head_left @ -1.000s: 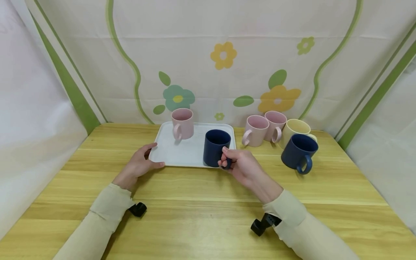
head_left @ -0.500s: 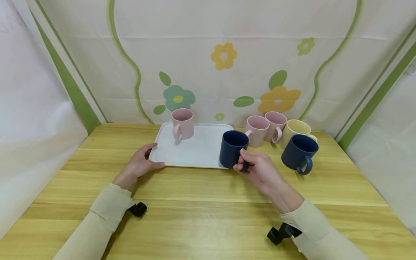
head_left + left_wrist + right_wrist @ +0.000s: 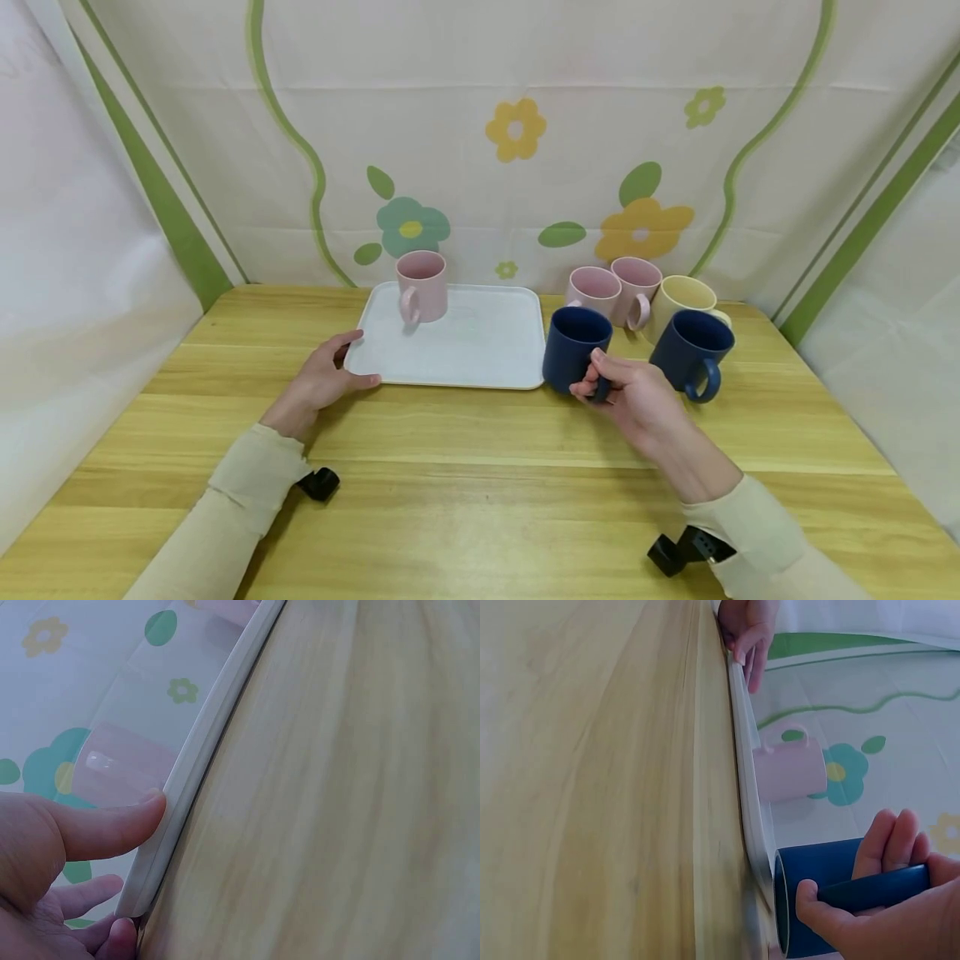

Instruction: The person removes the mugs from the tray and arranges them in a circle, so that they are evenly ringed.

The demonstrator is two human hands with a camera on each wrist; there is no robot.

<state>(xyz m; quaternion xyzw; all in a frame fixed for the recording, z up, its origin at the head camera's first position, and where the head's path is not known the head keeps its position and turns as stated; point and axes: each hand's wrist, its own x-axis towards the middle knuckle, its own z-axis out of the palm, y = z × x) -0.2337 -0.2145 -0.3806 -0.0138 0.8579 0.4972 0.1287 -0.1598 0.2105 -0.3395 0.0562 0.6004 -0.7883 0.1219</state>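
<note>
In the head view, a white rectangular tray (image 3: 457, 354) lies on the wooden table, with a pink mug (image 3: 429, 293) upright at its back left. My left hand (image 3: 321, 379) holds the tray's front left corner, thumb along the front edge and fingers at the left side. The left wrist view shows the thumb pressed against the tray's pale rim (image 3: 191, 757). A dark blue mug (image 3: 566, 354) is upright just right of the tray; my right hand (image 3: 641, 404) grips it by its handle. The right wrist view shows fingers through that handle (image 3: 877, 891) with the thumb over it.
Behind and right of the held mug stand two pink mugs (image 3: 596, 285), a yellow mug (image 3: 686, 292) and a second dark blue mug (image 3: 686, 354). A flowered cloth (image 3: 450, 125) hangs along the table's back edge, with white sheets at both sides.
My right hand has carried the dark blue mug rightward from over the tray's front right part to beyond its right edge. The left hand and tray have stayed still.
</note>
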